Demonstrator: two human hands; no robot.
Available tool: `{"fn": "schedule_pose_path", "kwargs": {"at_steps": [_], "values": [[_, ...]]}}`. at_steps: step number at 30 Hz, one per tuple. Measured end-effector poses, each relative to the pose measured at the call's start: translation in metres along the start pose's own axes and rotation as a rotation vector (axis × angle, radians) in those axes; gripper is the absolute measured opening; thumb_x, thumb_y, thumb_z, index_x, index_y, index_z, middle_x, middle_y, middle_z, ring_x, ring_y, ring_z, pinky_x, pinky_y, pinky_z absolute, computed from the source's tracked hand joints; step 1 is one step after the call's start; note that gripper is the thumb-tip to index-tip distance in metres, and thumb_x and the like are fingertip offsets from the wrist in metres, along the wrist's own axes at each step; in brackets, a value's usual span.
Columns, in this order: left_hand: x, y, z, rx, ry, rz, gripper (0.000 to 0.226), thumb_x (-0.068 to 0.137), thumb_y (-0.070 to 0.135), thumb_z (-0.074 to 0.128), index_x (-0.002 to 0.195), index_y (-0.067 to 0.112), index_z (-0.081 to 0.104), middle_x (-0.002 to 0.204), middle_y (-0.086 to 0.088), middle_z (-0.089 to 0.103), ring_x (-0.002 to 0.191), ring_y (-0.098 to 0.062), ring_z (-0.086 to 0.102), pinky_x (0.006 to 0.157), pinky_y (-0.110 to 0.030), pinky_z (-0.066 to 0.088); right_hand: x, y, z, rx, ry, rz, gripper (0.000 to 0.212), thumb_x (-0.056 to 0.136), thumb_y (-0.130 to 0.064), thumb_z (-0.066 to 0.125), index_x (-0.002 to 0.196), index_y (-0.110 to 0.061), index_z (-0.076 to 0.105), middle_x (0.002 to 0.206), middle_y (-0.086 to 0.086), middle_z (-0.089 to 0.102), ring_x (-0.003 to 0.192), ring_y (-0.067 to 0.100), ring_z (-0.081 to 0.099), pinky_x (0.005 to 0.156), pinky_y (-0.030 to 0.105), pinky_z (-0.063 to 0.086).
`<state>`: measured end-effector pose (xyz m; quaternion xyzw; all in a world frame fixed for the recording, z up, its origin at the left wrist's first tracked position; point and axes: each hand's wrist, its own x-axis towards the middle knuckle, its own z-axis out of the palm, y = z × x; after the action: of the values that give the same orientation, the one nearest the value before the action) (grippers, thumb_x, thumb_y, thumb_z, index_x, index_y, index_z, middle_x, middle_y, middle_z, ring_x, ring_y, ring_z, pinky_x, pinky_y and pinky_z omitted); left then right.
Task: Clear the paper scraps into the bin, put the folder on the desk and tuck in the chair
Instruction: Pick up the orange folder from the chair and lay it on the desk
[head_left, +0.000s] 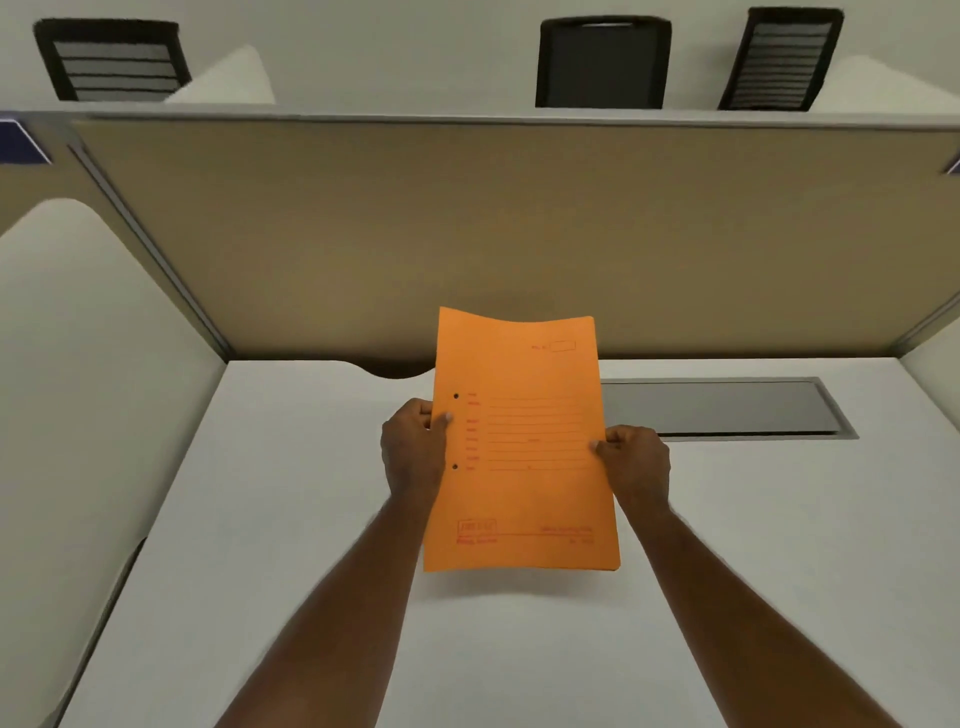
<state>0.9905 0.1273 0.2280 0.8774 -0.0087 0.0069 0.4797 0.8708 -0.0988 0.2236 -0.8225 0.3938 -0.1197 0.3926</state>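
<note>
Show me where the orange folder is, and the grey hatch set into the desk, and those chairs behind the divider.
orange folder (524, 467): head view, middle of its front cover.
grey hatch (727, 408): head view, centre of its flat lid.
middle chair (602, 65): head view, centre of its dark backrest.

Both arms out fwd, left hand (414, 447) & right hand (635, 460) pinching, thumbs on top, hands level.

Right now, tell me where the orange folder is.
In the head view, the orange folder is centred above the white desk, pinched between left hand and right hand, left of the grey cable tray.
</note>
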Motion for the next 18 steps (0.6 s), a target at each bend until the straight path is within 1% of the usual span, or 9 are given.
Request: {"fn": "schedule_pose_path", "kwargs": {"at_steps": [2, 4, 6, 7, 9, 12, 14, 16, 18], "values": [[0.015, -0.018, 0.022, 0.045, -0.02, -0.027, 0.019, 0.092, 0.037, 0.068, 0.094, 0.018, 0.07, 0.086, 0.006, 0.071, 0.07, -0.011, 0.065, 0.06, -0.02, 0.046, 0.022, 0.011, 0.016, -0.002, -0.023, 0.033, 0.012, 0.091, -0.019, 0.072, 0.092, -0.008, 0.077, 0.08, 0.001, 0.07, 0.067, 0.019, 0.064, 0.074, 0.031, 0.053], [0.029, -0.036, 0.044, 0.079, -0.048, -0.071, 0.027, 0.091, 0.038, 0.07, 0.1, 0.013, 0.073, 0.095, -0.001, 0.076, 0.078, -0.018, 0.07, 0.072, -0.03, 0.054, 0.041, 0.023, 0.031, -0.008, -0.058, 0.061, 0.009, 0.091, -0.017, 0.071, 0.091, -0.01, 0.077, 0.081, 0.001, 0.071, 0.065, 0.015, 0.063, 0.071, 0.028, 0.051], [0.039, -0.051, 0.059, 0.103, -0.087, -0.1, 0.03, 0.09, 0.038, 0.071, 0.104, 0.012, 0.074, 0.101, -0.004, 0.077, 0.084, -0.022, 0.072, 0.08, -0.038, 0.057, 0.054, 0.033, 0.042, -0.012, -0.083, 0.077, 0.008, 0.092, -0.017, 0.07, 0.089, -0.014, 0.077, 0.079, 0.0, 0.07, 0.064, 0.012, 0.063, 0.07, 0.027, 0.052], [0.043, -0.057, 0.067, 0.121, -0.102, -0.108, 0.032, 0.09, 0.039, 0.07, 0.106, 0.012, 0.074, 0.102, -0.005, 0.077, 0.084, -0.022, 0.073, 0.082, -0.04, 0.058, 0.06, 0.038, 0.047, -0.02, -0.09, 0.082, 0.008, 0.092, -0.017, 0.07, 0.087, -0.015, 0.076, 0.076, -0.001, 0.069, 0.064, 0.01, 0.063, 0.068, 0.026, 0.052], [0.049, -0.066, 0.078, 0.166, -0.117, -0.107, 0.033, 0.09, 0.042, 0.068, 0.107, 0.014, 0.073, 0.102, -0.005, 0.077, 0.082, -0.022, 0.073, 0.08, -0.038, 0.057, 0.069, 0.046, 0.053, -0.033, -0.106, 0.103, 0.008, 0.09, -0.018, 0.071, 0.085, -0.015, 0.076, 0.075, -0.002, 0.069, 0.064, 0.01, 0.063, 0.066, 0.025, 0.05], [0.055, -0.075, 0.09, 0.226, -0.116, -0.09, 0.035, 0.09, 0.046, 0.067, 0.109, 0.017, 0.073, 0.101, -0.003, 0.077, 0.081, -0.022, 0.072, 0.076, -0.036, 0.054, 0.083, 0.056, 0.06, -0.005, -0.149, 0.154, 0.007, 0.088, -0.019, 0.074, 0.082, -0.017, 0.076, 0.078, 0.002, 0.074, 0.072, 0.019, 0.07, 0.074, 0.033, 0.057], [0.058, -0.081, 0.096, 0.249, -0.119, -0.069, 0.035, 0.091, 0.048, 0.066, 0.109, 0.019, 0.074, 0.1, -0.002, 0.078, 0.081, -0.022, 0.073, 0.076, -0.035, 0.054, 0.091, 0.06, 0.066, -0.02, -0.172, 0.171, 0.009, 0.086, -0.02, 0.075, 0.078, -0.016, 0.075, 0.078, 0.002, 0.074, 0.074, 0.021, 0.071, 0.074, 0.035, 0.057], [0.064, -0.088, 0.101, 0.274, -0.109, -0.064, 0.034, 0.091, 0.049, 0.064, 0.106, 0.02, 0.074, 0.098, -0.002, 0.077, 0.079, -0.021, 0.072, 0.075, -0.034, 0.053, 0.098, 0.064, 0.071, -0.048, -0.183, 0.187, 0.011, 0.084, -0.022, 0.077, 0.077, -0.014, 0.074, 0.076, 0.002, 0.073, 0.073, 0.02, 0.07, 0.072, 0.034, 0.056], [0.068, -0.096, 0.103, 0.322, -0.088, -0.058, 0.036, 0.09, 0.051, 0.064, 0.102, 0.019, 0.074, 0.095, -0.002, 0.075, 0.077, -0.017, 0.066, 0.073, -0.032, 0.051, 0.103, 0.066, 0.076, -0.07, -0.17, 0.198, 0.015, 0.082, -0.024, 0.079, 0.076, -0.014, 0.07, 0.074, 0.0, 0.071, 0.071, 0.016, 0.067, 0.066, 0.029, 0.051]]}}
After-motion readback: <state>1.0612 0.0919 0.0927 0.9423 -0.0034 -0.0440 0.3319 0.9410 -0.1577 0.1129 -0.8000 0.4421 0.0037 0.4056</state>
